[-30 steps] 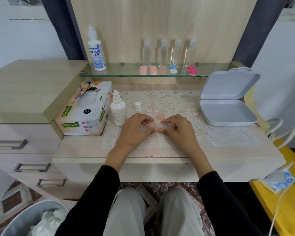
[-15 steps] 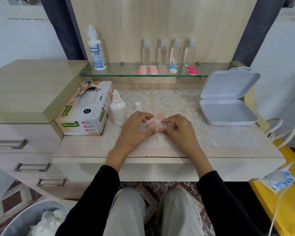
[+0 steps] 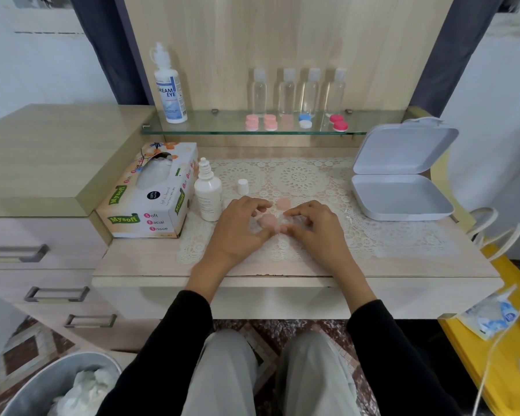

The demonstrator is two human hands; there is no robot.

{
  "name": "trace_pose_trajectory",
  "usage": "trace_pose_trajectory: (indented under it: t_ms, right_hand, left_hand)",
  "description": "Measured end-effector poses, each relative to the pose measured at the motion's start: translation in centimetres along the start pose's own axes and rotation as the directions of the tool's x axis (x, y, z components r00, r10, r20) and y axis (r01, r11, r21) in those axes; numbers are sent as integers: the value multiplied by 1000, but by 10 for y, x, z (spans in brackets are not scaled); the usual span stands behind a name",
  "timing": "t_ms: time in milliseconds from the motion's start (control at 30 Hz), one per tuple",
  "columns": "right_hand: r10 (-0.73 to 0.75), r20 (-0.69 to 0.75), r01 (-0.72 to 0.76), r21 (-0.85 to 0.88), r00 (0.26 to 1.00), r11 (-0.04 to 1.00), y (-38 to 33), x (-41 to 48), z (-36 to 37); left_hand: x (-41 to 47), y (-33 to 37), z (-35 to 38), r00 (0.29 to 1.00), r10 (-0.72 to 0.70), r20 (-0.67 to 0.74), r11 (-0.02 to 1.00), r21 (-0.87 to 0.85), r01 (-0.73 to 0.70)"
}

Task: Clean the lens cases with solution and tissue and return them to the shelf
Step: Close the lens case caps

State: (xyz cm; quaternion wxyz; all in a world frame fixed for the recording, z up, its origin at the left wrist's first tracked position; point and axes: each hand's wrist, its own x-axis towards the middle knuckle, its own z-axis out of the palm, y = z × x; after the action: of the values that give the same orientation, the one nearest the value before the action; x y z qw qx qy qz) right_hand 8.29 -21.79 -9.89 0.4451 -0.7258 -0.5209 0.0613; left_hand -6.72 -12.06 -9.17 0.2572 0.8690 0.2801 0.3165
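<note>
A small lens case (image 3: pixel 270 220) with a peach cap sits low over the lace mat (image 3: pixel 300 178), held between both hands. My left hand (image 3: pixel 237 229) pinches the capped end between thumb and fingers. My right hand (image 3: pixel 315 228) grips the clear end (image 3: pixel 289 219) with curled fingers. A loose peach cap (image 3: pixel 283 203) lies on the mat just behind them. The uncapped solution bottle (image 3: pixel 208 196) stands left of my left hand, with its white cap (image 3: pixel 243 186) beside it. The tissue box (image 3: pixel 150 193) sits further left. Several coloured lens cases (image 3: pixel 270 123) rest on the glass shelf (image 3: pixel 210 130).
An open white box (image 3: pixel 400 193) lies at the right of the desk. A large Dream Eye bottle (image 3: pixel 170 88) and several clear bottles (image 3: pixel 287 91) stand on the shelf. A bin with used tissues (image 3: pixel 57 385) sits at lower left, drawers (image 3: pixel 57 292) at left.
My fingers have shifted slightly around the lens case, and its peach cap now shows more plainly between the hands. Both hands stay in the same spot.
</note>
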Motion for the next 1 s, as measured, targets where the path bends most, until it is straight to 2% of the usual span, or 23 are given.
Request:
trace_pose_trajectory:
  t_ms: [500, 767, 1000]
  right_hand:
    - [-1, 3, 1, -1, 1000, 1000, 1, 0, 0]
    - [0, -1, 0, 3, 1000, 1000, -1, 0, 0]
    - [-2, 2, 2, -13, 1000, 1000, 0, 1, 0]
  left_hand:
    - [2, -5, 2, 995, 58, 79, 995, 74, -64]
    - [1, 1, 1, 1000, -25, -6, 1000, -2, 25]
    - [1, 2, -1, 1000, -12, 6, 1000, -8, 12]
